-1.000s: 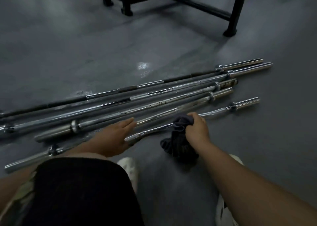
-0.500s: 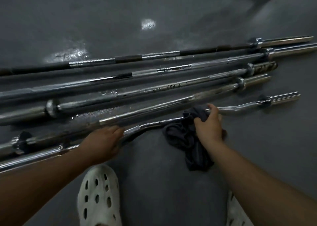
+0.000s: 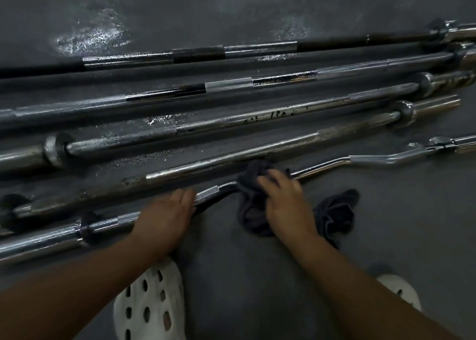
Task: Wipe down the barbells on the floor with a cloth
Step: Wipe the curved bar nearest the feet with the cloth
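Note:
Several steel barbells lie side by side on the dark floor. Nearest me is a bent curl bar (image 3: 371, 159). My right hand (image 3: 286, 200) grips a dark cloth (image 3: 252, 198) wrapped round the middle of that bar. Part of the cloth trails on the floor to the right of my wrist. My left hand (image 3: 167, 210) rests on the same bar a little to the left, fingers laid over its knurled section. Behind it lies a straight rusty bar (image 3: 231, 159), then several longer bars (image 3: 257, 118).
My two white perforated shoes (image 3: 152, 303) stand on the grey floor (image 3: 257, 275) just below the hands. Wet shiny patches (image 3: 92, 38) mark the floor behind and between the bars. The bars' collars and sleeves run out of view at both sides.
The camera has dropped closer to the bars. My right hand with the cloth has slid left along the curl bar towards my left hand, which stays on the bar.

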{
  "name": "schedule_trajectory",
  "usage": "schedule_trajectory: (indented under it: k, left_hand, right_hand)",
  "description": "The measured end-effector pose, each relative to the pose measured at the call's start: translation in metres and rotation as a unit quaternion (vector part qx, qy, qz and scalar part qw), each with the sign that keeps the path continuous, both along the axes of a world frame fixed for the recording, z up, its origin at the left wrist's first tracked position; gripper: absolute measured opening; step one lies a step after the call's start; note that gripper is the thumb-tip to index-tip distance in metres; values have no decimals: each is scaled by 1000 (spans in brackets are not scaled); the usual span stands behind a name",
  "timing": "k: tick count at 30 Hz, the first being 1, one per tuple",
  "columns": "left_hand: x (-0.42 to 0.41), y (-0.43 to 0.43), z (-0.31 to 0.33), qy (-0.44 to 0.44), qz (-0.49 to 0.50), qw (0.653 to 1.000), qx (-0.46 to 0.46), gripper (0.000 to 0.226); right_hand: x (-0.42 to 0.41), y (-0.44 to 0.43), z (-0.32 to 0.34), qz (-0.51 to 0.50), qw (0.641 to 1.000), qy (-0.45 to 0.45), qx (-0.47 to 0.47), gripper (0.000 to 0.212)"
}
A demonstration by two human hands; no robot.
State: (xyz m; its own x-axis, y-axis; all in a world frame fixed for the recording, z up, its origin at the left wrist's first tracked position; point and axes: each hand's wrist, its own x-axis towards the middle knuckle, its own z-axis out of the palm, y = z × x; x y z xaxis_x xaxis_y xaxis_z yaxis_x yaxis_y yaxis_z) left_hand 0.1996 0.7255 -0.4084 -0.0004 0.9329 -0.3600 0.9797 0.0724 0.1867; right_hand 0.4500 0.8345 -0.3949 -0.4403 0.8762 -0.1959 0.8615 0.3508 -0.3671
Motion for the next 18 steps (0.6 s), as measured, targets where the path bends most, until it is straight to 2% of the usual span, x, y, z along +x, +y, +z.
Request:
schedule_trajectory:
  k: [2, 3, 5, 6, 8, 11, 12, 13, 16, 18]
  left_hand:
    - [3, 3, 0, 8, 0, 1000, 11, 17]
    - [5, 6, 0, 4, -1, 1000, 12, 17]
    - [11, 12, 0, -4, -9, 1000, 23, 20]
    - [14, 13, 0, -9, -18, 999, 35, 28]
    - [23, 7, 4, -11, -41, 998, 52, 51]
    - [33, -9, 8, 3, -47, 997, 59, 65]
    - [36, -11, 7, 10, -42, 998, 53, 67]
    - [39, -11, 7, 15, -39, 998, 44, 68]
    - [36, -10, 7, 7, -42, 999, 17, 72]
    - [28, -10, 7, 1, -56, 998, 10, 79]
  right_hand:
    - [-14, -6, 3, -138, 990, -3, -11, 54]
    - [-30, -15, 4, -134, 991, -8, -14, 56]
    - [-57, -34, 4, -3, 999, -24, -29, 60]
    - [-58, -34, 3, 65, 997, -26, -45, 62]
    - [-38, -9, 6, 85, 994, -40, -48, 62]
    - [2, 12, 6, -134, 988, -77, -3, 62]
    - [-5, 2, 6, -159, 984, -86, -4, 63]
    - [-20, -13, 6, -125, 988, -89, -4, 65]
    - [-56, -48, 3, 81, 994, -68, -39, 67]
    - [-40, -20, 9, 95, 994, -49, -31, 60]
